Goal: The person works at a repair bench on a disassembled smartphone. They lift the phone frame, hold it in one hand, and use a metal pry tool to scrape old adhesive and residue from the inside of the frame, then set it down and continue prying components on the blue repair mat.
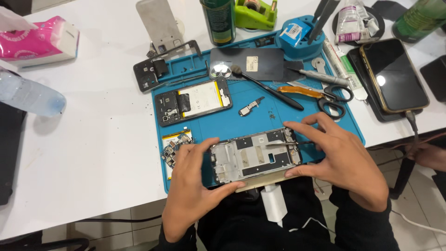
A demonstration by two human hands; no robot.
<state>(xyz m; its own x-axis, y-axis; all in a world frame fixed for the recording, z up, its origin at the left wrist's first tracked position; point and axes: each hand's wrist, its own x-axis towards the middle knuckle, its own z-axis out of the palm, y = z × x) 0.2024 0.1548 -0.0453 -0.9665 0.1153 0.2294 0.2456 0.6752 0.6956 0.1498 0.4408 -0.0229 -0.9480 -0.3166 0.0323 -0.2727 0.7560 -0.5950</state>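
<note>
At the near edge of the blue work mat, both hands hold a stripped phone frame, a silver metal chassis with black patches, lying flat and lengthwise from left to right. The left hand grips its left end, thumb curled under the near edge and fingers bent over the far corner. The right hand clasps the right end, thumb pressed along the near edge and index finger stretched over the far edge; a thin pair of tweezers runs under those fingers and lies across the frame's right part. Whether the fingers pinch the tweezers or merely cover them, I cannot tell.

Just left of the left hand lies a small circuit board with a yellow label. Farther off on the mat sits an opened phone body showing a white battery, and to its right a small black part. A black-handled brush lies slantwise beyond that, near orange-handled scissors. At the far side of the mat rests a dark back cover, with a black phone bezel to its left. Off the mat to the right, a phone with a dark screen lies plugged into a cable. On the white table at far left are a pink tissue pack and a clear water bottle.
</note>
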